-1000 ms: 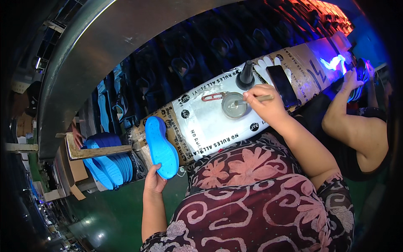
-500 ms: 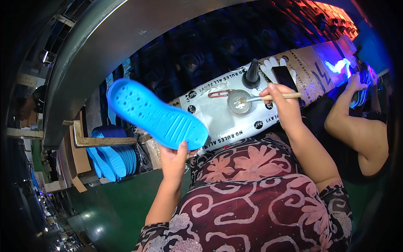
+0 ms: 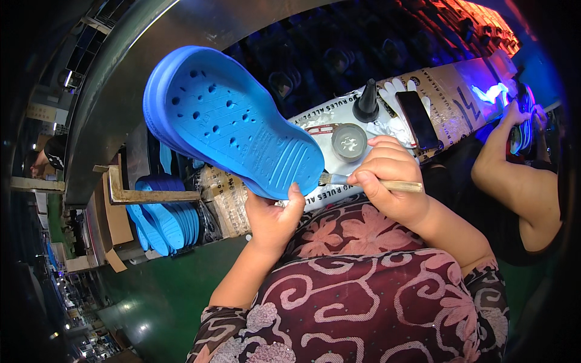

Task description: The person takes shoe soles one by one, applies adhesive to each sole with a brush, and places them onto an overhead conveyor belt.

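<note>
I noted left hand gripping the blue clog heel-down, toe up-left; right hand clenched the brush beside the heel.

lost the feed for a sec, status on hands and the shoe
Left hand holds blue clog by its heel, sole up. Right hand grips brush, bristles at the heel edge. Glue cup behind; nothing in the way.

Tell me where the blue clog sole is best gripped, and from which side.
Grip the blue clog sole at its narrower heel end, coming from below, as the left hand does: the thumb lies on the ridged face and the fingers go behind. The sole tilts up and away, so the holed broad end stays exposed to the brush in the right hand.
</note>
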Tool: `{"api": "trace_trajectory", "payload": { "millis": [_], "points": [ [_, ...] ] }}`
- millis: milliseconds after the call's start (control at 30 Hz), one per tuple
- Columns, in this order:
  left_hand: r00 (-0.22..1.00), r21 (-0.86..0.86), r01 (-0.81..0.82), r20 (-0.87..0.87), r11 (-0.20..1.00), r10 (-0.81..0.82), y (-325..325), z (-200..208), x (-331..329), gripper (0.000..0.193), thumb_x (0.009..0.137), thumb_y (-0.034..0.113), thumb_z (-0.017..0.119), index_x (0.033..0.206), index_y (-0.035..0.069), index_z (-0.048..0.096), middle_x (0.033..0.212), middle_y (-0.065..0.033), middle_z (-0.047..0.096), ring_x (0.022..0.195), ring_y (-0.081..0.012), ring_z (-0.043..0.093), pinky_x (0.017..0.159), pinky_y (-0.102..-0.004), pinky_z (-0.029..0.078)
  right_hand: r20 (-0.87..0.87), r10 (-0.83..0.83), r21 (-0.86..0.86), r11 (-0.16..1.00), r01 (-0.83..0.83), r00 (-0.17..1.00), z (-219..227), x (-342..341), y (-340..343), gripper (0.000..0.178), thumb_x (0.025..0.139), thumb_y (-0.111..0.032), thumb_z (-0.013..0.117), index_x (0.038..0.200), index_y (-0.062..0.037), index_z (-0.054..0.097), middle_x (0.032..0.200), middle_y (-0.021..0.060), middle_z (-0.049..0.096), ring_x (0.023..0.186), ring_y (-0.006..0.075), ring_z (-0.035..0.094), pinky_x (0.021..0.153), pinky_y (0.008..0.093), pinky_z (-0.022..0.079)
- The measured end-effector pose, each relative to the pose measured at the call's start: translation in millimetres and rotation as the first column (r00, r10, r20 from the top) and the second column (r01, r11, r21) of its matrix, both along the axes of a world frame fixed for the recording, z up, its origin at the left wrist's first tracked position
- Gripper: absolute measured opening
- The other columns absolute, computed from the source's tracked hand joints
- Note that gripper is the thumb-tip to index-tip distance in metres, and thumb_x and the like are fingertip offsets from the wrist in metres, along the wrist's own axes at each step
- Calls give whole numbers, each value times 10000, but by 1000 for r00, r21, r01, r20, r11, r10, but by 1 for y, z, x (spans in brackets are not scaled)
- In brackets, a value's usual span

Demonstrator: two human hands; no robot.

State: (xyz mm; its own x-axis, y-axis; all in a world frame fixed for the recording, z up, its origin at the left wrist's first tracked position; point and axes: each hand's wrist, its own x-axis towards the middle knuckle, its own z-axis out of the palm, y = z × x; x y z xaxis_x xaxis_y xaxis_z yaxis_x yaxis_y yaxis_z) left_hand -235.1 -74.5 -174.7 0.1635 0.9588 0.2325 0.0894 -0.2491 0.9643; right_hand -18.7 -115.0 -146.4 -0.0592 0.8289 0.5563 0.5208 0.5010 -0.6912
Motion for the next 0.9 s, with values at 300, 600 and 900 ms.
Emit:
{"api": "trace_trajectory", "payload": {
  "millis": [300, 600, 900],
  "points": [
    [998, 51, -1, -67, 999, 4, -2, -3, -5, 436, 771, 18, 649, 1163, -65, 477, 1025, -167, 645, 913, -212, 649, 834, -315, 500, -11, -36, -100, 994, 35, 999, -1, 8, -5, 194, 850, -157, 613, 687, -68, 669, 657, 56, 626, 676, 252, 579, 834, 378, 429],
    [999, 33, 6, -46, 999, -4, -6, 0, -3, 458, 775, 34, 653, 1179, -69, 464, 1048, -175, 635, 912, -225, 650, 818, -330, 510, 31, -9, -18, 1000, 10, 999, -2, 2, 1, 141, 821, -134, 632, 697, -73, 662, 607, 47, 568, 632, 240, 551, 786, 369, 423],
    [994, 63, -13, -111, 998, 20, -7, -5, -1, 463, 772, 52, 663, 1175, -66, 470, 1018, -171, 644, 903, -221, 651, 812, -334, 510, 11, -8, -10, 1000, 8, 1000, -5, 4, -2, 177, 823, -183, 659, 687, -70, 658, 609, 41, 567, 627, 235, 554, 809, 368, 424]
  ]
}}
